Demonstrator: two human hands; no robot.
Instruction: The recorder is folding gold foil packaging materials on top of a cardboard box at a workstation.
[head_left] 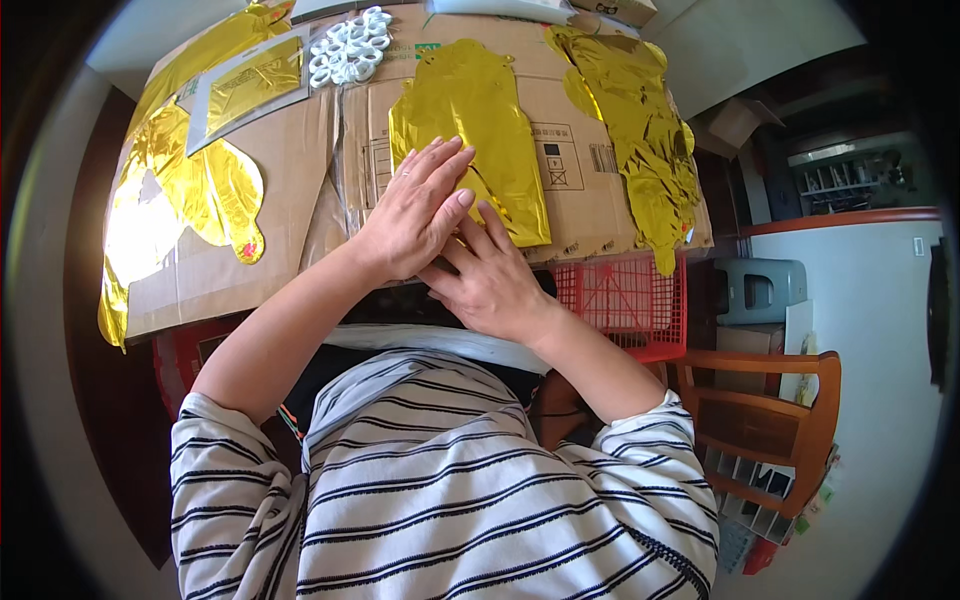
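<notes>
A deflated gold foil balloon point(470, 100) lies folded flat in the middle of the cardboard sheet point(290, 240). My left hand point(415, 210) rests on its near left part, fingers straight and close together. Partly under the left hand, my right hand point(490, 280) reaches to the balloon's near edge with fingers stretched out. The hands overlap at the left thumb, and neither visibly grips anything. Wrinkled gold foil balloons lie on both sides, one on the left point(215, 190) with a small red mark at its tip and one on the right point(640, 140).
At the back left are a clear package with gold foil point(255, 85) and a pile of white rings point(350, 47). Below the cardboard's right edge stands a red plastic basket point(620, 310). A wooden chair point(825, 420) and a grey-blue stool point(760, 290) are at the right.
</notes>
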